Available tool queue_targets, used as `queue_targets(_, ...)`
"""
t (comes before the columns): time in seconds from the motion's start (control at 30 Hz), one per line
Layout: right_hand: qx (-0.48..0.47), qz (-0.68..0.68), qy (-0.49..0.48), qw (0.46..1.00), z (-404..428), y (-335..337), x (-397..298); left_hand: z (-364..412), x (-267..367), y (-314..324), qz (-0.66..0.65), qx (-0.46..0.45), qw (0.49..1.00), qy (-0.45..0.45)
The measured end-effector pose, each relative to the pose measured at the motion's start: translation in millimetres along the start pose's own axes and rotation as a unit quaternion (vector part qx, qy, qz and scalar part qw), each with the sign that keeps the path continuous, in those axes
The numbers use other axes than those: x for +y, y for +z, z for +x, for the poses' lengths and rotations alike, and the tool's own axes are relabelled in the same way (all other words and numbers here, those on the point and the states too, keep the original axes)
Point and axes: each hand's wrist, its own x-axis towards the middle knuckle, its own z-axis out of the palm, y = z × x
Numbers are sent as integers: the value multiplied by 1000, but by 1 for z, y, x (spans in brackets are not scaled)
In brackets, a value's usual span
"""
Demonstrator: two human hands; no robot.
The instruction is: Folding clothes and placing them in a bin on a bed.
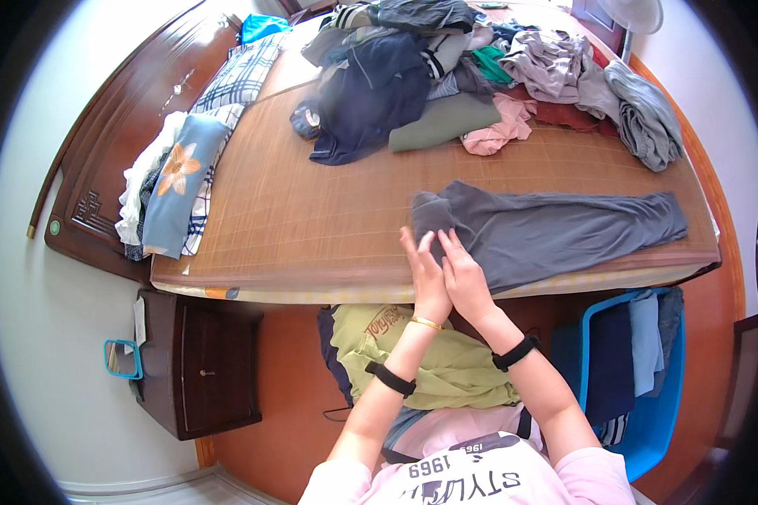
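A dark grey garment, which looks like folded trousers (562,230), lies lengthwise along the near edge of the bed. My left hand (432,287) and my right hand (470,284) are side by side at its left end, palms turned inward and touching or nearly so. Fingers on both hands are extended, and no cloth shows gripped in either. The right fingertips overlap the grey fabric in view; whether they press on it I cannot tell. Below my forearms, a yellow-green garment (429,372) with printed writing is heaped before my lap, partly hidden by my arms.
A mixed clothes pile (379,95) covers the far side of the bed mat (278,214). Folded grey clothing (647,120) sits at the far right. A flowered blue pillow (186,183) leans by the headboard (114,170). Below are a nightstand (218,372) and a blue tub (660,435) holding clothes.
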Motion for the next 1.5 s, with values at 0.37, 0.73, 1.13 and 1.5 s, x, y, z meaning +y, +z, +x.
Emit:
queue_targets(0.37, -47, 334, 199, 920, 25, -26, 26, 14, 26, -22, -325, -114, 939, -21)
queue_targets(0.73, 60, 43, 52, 996, 6, -53, 23, 15, 50, 53, 322, -173, 918, 156)
queue_targets(1.13, -36, -148, 30, 988, 7, -35, 25, 12, 41, 50, 389, -150, 889, 192)
queue_targets(1.5, -64, -80, 91, 991, 12, -36, 37, -16, 4, 12, -338, -120, 933, -29)
